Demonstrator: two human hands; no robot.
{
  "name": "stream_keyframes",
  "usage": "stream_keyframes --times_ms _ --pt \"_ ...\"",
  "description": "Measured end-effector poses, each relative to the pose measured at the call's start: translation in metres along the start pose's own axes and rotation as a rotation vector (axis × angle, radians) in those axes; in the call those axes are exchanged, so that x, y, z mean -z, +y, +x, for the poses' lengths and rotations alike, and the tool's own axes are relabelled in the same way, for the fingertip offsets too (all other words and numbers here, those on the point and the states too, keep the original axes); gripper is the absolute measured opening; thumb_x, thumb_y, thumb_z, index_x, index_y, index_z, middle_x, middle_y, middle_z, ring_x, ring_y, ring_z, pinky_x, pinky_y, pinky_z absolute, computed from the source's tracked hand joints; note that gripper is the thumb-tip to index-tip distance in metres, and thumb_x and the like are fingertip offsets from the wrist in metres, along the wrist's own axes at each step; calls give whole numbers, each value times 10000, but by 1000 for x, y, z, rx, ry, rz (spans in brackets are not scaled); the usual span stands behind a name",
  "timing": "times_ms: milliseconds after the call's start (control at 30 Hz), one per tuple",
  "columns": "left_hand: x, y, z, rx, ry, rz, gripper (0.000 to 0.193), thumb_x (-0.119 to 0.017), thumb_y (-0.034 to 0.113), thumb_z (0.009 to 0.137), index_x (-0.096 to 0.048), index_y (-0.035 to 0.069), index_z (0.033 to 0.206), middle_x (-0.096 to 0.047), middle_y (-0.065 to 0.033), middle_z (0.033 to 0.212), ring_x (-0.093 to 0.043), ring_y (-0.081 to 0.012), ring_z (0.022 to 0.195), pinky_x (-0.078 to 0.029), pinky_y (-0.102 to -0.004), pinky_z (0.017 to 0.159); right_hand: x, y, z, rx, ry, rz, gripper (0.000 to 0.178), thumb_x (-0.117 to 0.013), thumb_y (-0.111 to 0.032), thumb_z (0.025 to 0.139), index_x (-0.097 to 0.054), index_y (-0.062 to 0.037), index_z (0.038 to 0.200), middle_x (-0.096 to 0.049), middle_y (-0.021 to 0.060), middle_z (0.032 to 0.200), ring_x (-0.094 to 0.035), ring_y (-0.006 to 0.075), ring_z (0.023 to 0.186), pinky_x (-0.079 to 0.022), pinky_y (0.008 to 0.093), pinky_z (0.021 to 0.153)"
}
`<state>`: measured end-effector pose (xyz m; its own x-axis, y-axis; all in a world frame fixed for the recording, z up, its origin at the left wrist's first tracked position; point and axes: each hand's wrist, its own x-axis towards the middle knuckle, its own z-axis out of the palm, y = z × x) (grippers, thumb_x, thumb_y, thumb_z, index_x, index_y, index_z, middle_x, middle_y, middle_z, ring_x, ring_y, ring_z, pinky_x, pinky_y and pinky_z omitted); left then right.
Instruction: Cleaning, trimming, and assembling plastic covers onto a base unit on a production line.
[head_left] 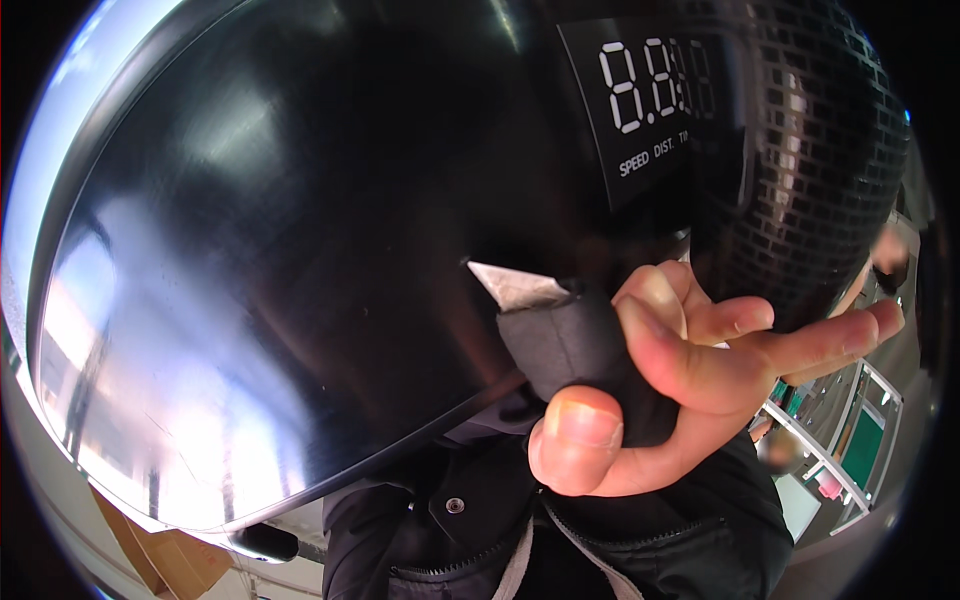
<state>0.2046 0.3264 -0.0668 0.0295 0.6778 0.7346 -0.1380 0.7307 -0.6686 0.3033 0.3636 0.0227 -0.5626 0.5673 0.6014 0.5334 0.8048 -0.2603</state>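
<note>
Black foam or fabric padding [575, 345], rolled into a thick wad, is pinched by one hand [665, 385] close to the lens: the thumb [575, 435] is pressed against its lower side, a curled finger is laid over its top, and the remaining fingers are extended to the right. Whether this is the left or the right hand cannot be told; no second hand is seen. A pale grey pointed tab [515, 285] is attached at the upper left end of the padding. Directly behind, and touching the padding, a large glossy black curved shell [250, 250] is presented; most of the view is blocked by it, and window light is reflected in it. A display panel with pale digits [650, 95] is set at upper right, beside a black mesh-textured section [820, 170]. Below, a dark jacket with zip [480, 540] is seen. A white metal rack [850, 440] and green boards are glimpsed at right, brown cardboard [165, 555] at lower left.
</note>
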Motion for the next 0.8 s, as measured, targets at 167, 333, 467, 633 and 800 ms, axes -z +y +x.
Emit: stream_keyframes --times_ms 167,333,467,633,800 --pt "11 -6 -2 -148 -185 -123 336 -733 339 641 -640 23 577 -344 71 433 -345 -180 1110 -52 -363 1110 -6 8 2 -18 -1 27 280 -569 -238 754 -556 16 874 -399 184 1155 -179 286 1038 -106 460 978" --pt "11 -9 -15 -189 -149 15 364 -738 369 639 -647 16 625 -385 79 482 -285 -251 1216 -41 -344 1108 -16 -12 -2 -43 -3 35 280 -573 -234 754 -555 16 879 -407 180 1140 -197 279 1019 -118 450 976" --pt "18 -16 -18 -425 -81 176 375 -744 367 633 -644 6 635 -403 80 501 -208 -217 1276 -37 -343 1105 -11 -2 -1 -58 -5 43 280 -577 -232 754 -555 15 883 -413 176 1128 -212 273 1005 -129 443 974" --pt "22 -16 -30 -383 -138 92 376 -752 364 624 -644 4 637 -403 82 500 -188 -219 1289 -34 -353 1106 -16 -15 -3 -79 -8 59 279 -581 -228 754 -554 15 887 -422 172 1113 -230 265 986 -142 434 971" --pt "21 -18 -23 -414 -252 233 394 -754 380 624 -645 4 666 -379 82 499 -254 -221 1235 -38 -355 1105 -14 -14 -4 -97 -14 82 279 -585 -225 753 -553 15 892 -430 167 1098 -248 257 968 -154 424 968"
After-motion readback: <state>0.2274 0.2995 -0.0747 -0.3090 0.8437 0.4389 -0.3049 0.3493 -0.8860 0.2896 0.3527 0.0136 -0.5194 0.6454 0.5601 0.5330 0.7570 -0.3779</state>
